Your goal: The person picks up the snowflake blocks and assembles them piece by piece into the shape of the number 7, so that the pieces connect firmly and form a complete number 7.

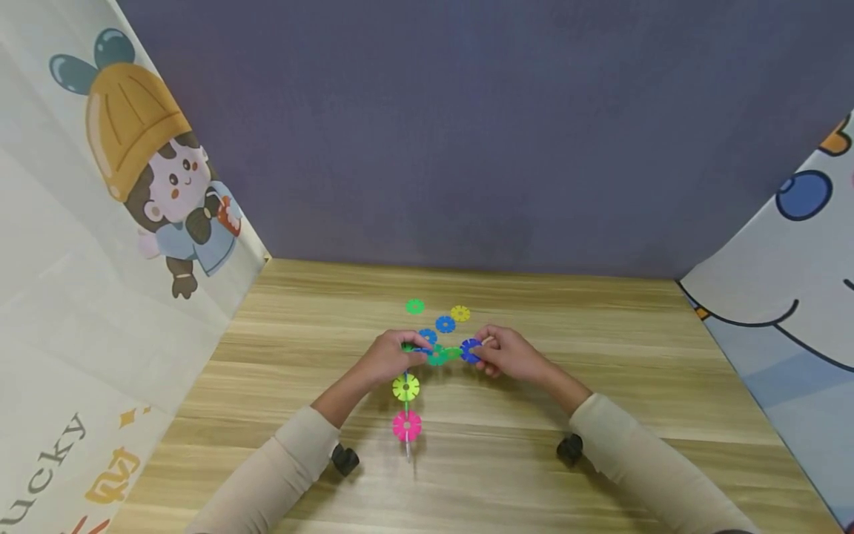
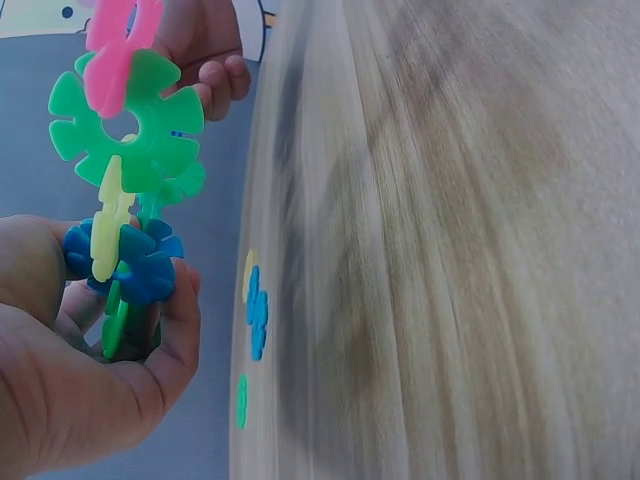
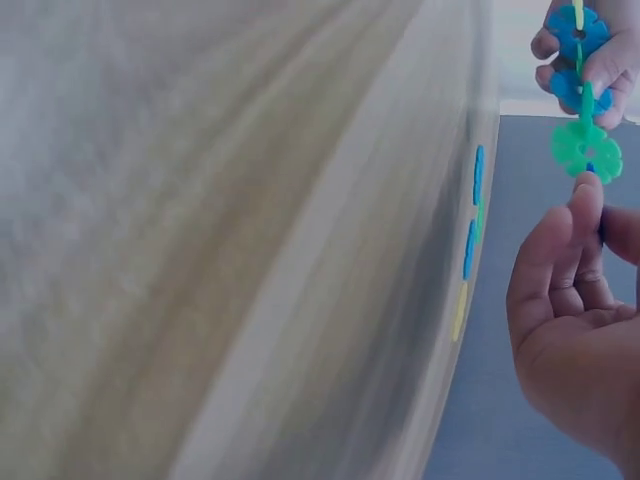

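Observation:
My left hand (image 1: 399, 354) grips a chain of notched plastic discs, its fingers and thumb around a blue disc (image 2: 148, 265) near the corner. From there, a yellow disc (image 1: 405, 387) and a pink disc (image 1: 406, 426) extend toward my body. The other branch runs right through a green disc (image 1: 437, 354). Between thumb and fingers, my right hand (image 1: 510, 354) pinches a dark blue disc (image 1: 471, 351) at that branch's right end. In the right wrist view the dark blue disc is mostly hidden by fingers, its edge right at the rim of a light green disc (image 3: 587, 152).
Behind the hands, a green disc (image 1: 415, 306), a yellow disc (image 1: 460, 313) and two blue discs (image 1: 445, 324) lie loose on the wooden table (image 1: 600, 334). A dark panel (image 1: 467, 148) stands at the back, with printed panels on both sides.

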